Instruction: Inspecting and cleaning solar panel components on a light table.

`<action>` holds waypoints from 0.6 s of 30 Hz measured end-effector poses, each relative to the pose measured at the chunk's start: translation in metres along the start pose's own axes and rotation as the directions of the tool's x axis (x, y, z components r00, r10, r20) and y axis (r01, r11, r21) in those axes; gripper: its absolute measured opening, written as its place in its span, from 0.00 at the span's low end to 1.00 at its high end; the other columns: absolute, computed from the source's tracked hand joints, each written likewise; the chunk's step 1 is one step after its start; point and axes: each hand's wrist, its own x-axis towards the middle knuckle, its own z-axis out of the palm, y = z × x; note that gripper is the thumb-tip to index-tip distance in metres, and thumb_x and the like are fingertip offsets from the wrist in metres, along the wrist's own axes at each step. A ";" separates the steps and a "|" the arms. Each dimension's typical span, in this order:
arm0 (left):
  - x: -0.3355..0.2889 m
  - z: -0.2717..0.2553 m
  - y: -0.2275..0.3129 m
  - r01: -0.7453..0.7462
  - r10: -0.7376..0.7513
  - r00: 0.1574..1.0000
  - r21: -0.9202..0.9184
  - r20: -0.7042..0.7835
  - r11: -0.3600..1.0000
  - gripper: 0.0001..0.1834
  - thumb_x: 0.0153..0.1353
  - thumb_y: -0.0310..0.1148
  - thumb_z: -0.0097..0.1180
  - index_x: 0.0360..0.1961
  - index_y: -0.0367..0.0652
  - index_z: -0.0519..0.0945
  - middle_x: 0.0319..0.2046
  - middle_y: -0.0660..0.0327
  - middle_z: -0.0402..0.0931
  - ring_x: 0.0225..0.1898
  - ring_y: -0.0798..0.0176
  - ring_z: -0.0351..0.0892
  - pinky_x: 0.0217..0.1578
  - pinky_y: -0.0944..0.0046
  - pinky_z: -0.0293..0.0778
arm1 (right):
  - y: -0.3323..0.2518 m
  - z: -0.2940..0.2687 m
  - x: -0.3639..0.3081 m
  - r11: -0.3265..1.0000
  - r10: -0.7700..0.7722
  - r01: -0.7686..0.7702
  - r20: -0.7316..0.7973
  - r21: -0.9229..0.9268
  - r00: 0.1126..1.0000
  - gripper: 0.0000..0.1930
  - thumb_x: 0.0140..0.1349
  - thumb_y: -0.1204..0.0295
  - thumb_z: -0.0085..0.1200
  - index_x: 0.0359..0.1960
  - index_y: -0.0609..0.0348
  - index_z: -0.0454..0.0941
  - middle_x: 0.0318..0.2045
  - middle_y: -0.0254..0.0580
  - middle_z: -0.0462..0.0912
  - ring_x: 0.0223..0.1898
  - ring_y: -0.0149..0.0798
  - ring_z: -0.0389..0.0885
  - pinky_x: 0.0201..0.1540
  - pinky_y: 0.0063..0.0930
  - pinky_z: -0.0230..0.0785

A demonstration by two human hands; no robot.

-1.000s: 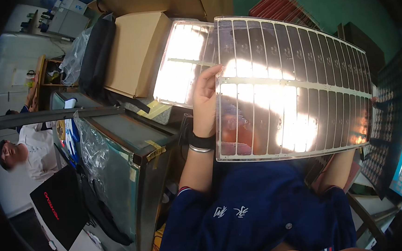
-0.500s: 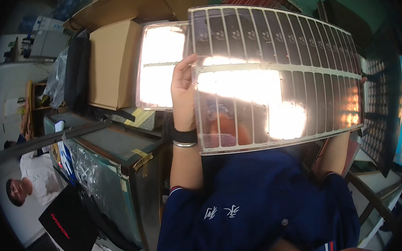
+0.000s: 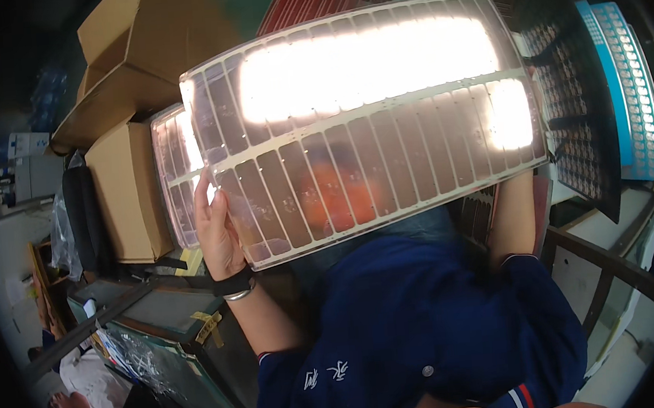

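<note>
A large glossy rectangular panel [image 3: 383, 143], with two rows of dark oblong cells split by pale lines, is raised in front of my chest. My left hand [image 3: 221, 230] grips its left edge, thumb on the face and fingers reaching behind. My right forearm [image 3: 515, 210] rises to the panel's right end, where the panel hides most of that hand. Bright light glares off the upper row and the right end. The panel slants, its right end higher in the picture. Behind its left edge is another shiny panel [image 3: 175, 142], partly covered.
Cardboard boxes [image 3: 125, 195] stand at the left, above a glass-sided cabinet [image 3: 149, 315]. Red stacked sheets [image 3: 313, 4] lie beyond the panel. Close by on the right are a dark sheet with rows of small pieces [image 3: 574, 103] and a blue tray [image 3: 626, 92]. Another person [image 3: 89, 387] is at lower left.
The panel has tilted and shifted left in the picture, its right end rising. Glare has spread along the upper row. The whole surroundings have shifted too, as my view turned.
</note>
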 end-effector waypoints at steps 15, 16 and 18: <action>0.006 -0.006 0.006 -0.064 0.096 0.989 0.260 -0.111 0.964 0.23 0.63 0.22 0.45 0.60 0.36 0.60 0.44 0.63 0.73 0.33 0.80 0.71 0.29 0.82 0.68 | 0.006 0.019 0.008 0.988 -0.152 0.151 -0.204 -0.024 0.967 0.15 0.66 0.65 0.42 0.52 0.55 0.65 0.46 0.41 0.73 0.47 0.34 0.74 0.48 0.26 0.71; 0.006 -0.016 0.007 -0.051 0.070 0.996 0.264 -0.062 0.963 0.24 0.62 0.22 0.45 0.60 0.36 0.61 0.42 0.64 0.73 0.33 0.79 0.71 0.30 0.82 0.68 | 0.008 0.025 0.005 0.986 -0.158 0.141 -0.221 -0.090 0.963 0.15 0.66 0.65 0.42 0.51 0.55 0.66 0.46 0.41 0.73 0.47 0.33 0.74 0.47 0.24 0.71; 0.004 -0.004 0.003 -0.070 0.106 0.985 0.237 -0.140 0.969 0.24 0.62 0.24 0.46 0.60 0.38 0.60 0.33 0.67 0.72 0.22 0.80 0.65 0.20 0.81 0.61 | 0.006 0.036 -0.001 0.958 -0.173 0.094 -0.286 -0.270 0.942 0.13 0.66 0.65 0.43 0.48 0.56 0.69 0.43 0.37 0.75 0.43 0.29 0.75 0.43 0.18 0.70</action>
